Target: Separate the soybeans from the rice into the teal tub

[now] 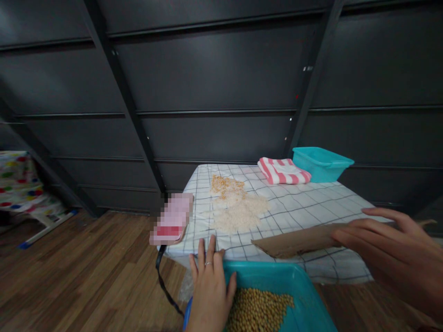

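Note:
My left hand (210, 283) lies on the far left rim of a teal tray (277, 272) that holds brown beans (258, 311), with its fingers stretched flat and a ring on one of them. My right hand (387, 251) hovers at the right with fingers extended, resting on or holding the near end of a brown cardboard sheet (297, 240); I cannot tell whether it grips. The cardboard lies across the front of a low table covered with a white grid-pattern cloth (301, 203). A pile of pale grains (237, 205) sits on the cloth beyond my left hand.
A red-and-white striped cloth (284, 170) and a second teal tub (321, 163) sit at the table's far right. A blurred pink object (172, 219) with a black strap hangs off the left edge. Dark metal wall panels stand behind; wooden floor and a dotted fabric (17, 182) lie left.

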